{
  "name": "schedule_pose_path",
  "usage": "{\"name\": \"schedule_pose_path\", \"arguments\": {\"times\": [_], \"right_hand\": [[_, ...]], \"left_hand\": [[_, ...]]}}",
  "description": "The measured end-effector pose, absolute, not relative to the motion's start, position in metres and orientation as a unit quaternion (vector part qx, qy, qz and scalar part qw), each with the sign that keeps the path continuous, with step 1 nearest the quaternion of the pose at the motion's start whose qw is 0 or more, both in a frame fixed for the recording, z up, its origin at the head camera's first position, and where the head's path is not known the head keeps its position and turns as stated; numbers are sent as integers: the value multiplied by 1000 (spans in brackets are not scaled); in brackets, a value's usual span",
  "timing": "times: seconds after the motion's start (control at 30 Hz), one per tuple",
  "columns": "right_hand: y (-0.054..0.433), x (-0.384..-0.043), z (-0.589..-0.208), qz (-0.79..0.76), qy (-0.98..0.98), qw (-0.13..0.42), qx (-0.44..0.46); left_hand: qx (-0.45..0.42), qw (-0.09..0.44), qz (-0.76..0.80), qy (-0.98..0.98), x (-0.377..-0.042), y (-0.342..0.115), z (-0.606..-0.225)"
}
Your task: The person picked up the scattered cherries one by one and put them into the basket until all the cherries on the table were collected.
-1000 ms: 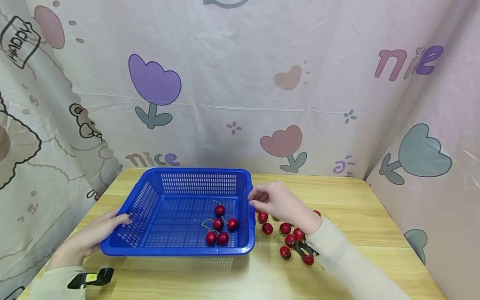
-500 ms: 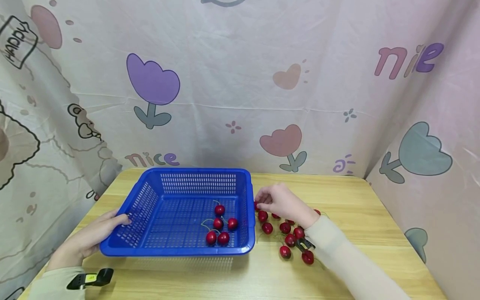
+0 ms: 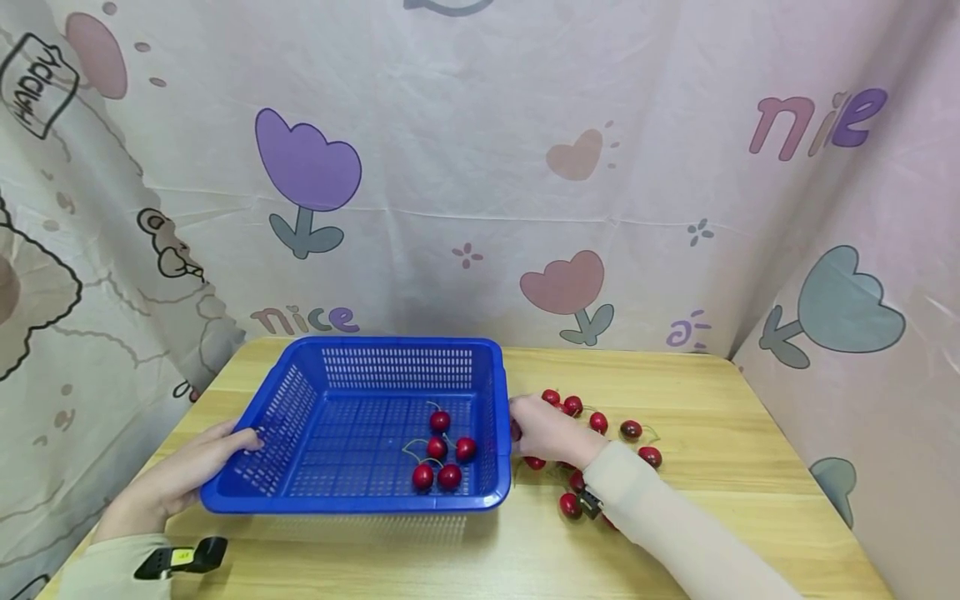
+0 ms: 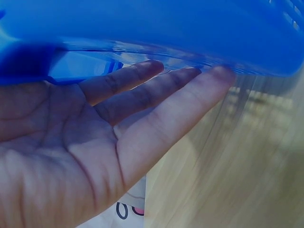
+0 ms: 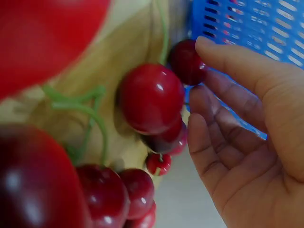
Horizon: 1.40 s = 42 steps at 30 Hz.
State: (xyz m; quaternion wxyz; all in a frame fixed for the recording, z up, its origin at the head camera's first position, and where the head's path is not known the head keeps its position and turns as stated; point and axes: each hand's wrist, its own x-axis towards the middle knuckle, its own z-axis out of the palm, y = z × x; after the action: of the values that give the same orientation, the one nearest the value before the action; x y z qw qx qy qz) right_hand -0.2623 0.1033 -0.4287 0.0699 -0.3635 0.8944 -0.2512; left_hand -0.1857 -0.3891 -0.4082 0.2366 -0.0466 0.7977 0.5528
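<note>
Clamping slotted, rectangular plastic basket (image 3: 352, 503): left hand (image 3: 183, 471) | pinching glossy, round cherry (image 5: 184, 61): right hand (image 3: 553, 429) | wood-grained tabletop (image 3: 420, 571)

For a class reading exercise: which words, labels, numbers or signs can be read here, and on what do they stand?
"nice": patterned cloth, just above the basket.
"nie": cloth, upper right; a fold distorts it.
"Happy": drawn sign on the cloth, upper left; tilted, lettering unclear.
Yellow label on the black wrist device: too small to read.

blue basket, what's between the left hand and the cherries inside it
In the head view, the basket's slotted left wall and a bare stretch of its floor lie between the left hand and the cherries.
</note>
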Motion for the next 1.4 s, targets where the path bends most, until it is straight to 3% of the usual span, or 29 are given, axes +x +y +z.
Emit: {"name": "schedule_pose_path", "arguments": {"times": [0.27,1.4], "right_hand": [[100,-263,-437,-249,871,37,-422],[118,-260,-424,-253,906,69,-333]], "left_hand": [[-41,237,557,795,-186,-389,-408],[-46,233,548,802,-185,-387,-406]]}}
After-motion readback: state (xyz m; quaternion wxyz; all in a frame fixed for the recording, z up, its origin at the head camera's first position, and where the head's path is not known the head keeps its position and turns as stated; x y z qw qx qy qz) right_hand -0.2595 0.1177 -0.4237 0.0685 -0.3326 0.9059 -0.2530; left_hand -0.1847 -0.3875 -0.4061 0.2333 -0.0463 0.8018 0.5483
